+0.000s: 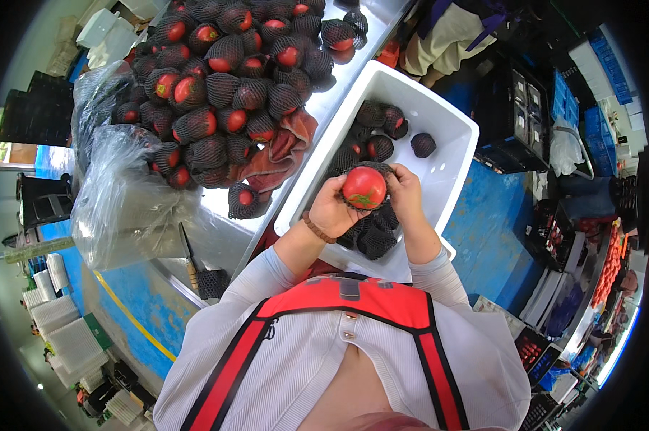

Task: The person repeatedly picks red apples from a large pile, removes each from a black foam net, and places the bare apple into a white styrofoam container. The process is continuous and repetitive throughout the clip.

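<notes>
A red tomato [364, 187] with a green calyx is held between my two hands, above a white foam box [453, 140]. My left hand [332, 202] cups it from the left and below. From the right, my right hand [405, 188] grips the black foam net sleeve [382, 168] around the tomato's far side; the calyx side shows bare. In the box beneath lie several netted tomatoes [379, 146], some partly hidden by my hands. One netted piece [423, 145] sits apart near the box's right wall.
A large heap of netted tomatoes [238, 91] covers the metal table [233, 237] at the left. Beside it are a reddish cloth [281, 151], clear plastic bags [125, 204], a knife [188, 253] and a black net sleeve [213, 283]. Black crates [510, 113] stand right of the box; another person [443, 43] is beyond.
</notes>
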